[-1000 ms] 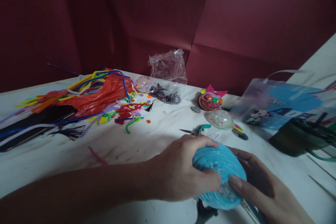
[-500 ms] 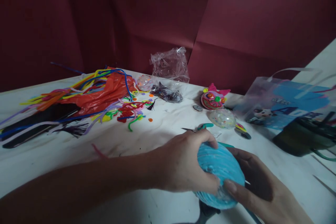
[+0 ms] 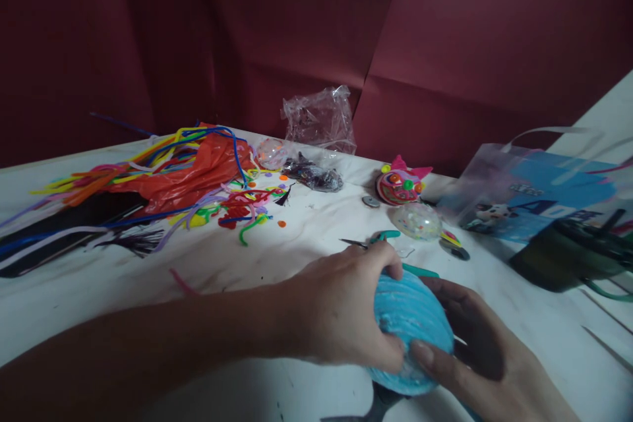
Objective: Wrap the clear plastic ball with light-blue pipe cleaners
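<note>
A round ball wrapped in light-blue fuzzy strands, like pipe cleaners, (image 3: 415, 310) is held between both hands just above the table. My left hand (image 3: 346, 313) grips its left side, thumb in front and fingers over the top. From the right, my right hand (image 3: 479, 349) clasps it, the thumb pressed on its front near a bare, clear-looking patch. The two thumbs almost meet there. Behind the ball lie teal-handled pliers (image 3: 388, 235). Below it a dark tool (image 3: 380, 402) shows only in part.
Pipe cleaners (image 3: 163, 151) and a red plastic bag (image 3: 198, 168) lie at left. Farther back are a clear plastic bag (image 3: 321, 122), a pink decorated ball with a face (image 3: 400, 184) and a clear ball with dots (image 3: 418, 221). At right stand a blue printed bag (image 3: 544, 191) and a dark-green mug (image 3: 554, 257).
The ball has turned or shifted very slightly left in my hands. The whole view has moved a little; both hands keep the same hold.
</note>
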### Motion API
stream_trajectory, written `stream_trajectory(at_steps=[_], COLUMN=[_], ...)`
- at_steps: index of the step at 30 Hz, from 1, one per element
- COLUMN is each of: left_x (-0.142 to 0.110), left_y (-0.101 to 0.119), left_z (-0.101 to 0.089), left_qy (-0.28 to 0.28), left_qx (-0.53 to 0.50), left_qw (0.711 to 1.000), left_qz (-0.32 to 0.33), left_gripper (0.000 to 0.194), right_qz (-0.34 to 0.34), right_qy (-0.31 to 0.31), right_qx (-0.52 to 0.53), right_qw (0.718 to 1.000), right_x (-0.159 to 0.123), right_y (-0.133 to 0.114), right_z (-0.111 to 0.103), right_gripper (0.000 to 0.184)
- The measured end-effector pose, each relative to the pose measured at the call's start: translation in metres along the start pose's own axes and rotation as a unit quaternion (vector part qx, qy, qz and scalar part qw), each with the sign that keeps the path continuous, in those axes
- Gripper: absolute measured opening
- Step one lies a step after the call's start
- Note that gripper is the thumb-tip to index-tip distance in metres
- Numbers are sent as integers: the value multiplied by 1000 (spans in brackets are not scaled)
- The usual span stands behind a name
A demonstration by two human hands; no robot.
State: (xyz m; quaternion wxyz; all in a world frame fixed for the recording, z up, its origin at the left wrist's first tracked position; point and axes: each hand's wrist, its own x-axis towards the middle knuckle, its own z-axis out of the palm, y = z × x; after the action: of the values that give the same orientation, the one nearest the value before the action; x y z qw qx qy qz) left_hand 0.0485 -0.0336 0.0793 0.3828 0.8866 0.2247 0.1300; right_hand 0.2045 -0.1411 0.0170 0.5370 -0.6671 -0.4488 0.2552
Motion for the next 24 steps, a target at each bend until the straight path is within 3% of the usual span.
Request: stream_trajectory(at_steps=[9,14,20,24], left_x=[-2,-1,0,0], left_y=[0,-2,4,2], left_z=[6,3,-6,-5], left_qy=[25,5,-18,-7], left_qx=[29,20,-16,-15], left_qw=[999,1000,999,999], left_qz=[-5,-13,-42,-36], left_gripper=[53,53,52,53], right_qz=[7,17,43,32], right_qy=[-4,-10,-95,-72], right_qx=[-27,14,83,60], right_qw=[1000,1000,991,995], right_x=[0,-3,-3,-2], right_y=[-5,-8,-13,-8], right_z=[1,0,-7,-10], right_gripper=[57,60,48,45])
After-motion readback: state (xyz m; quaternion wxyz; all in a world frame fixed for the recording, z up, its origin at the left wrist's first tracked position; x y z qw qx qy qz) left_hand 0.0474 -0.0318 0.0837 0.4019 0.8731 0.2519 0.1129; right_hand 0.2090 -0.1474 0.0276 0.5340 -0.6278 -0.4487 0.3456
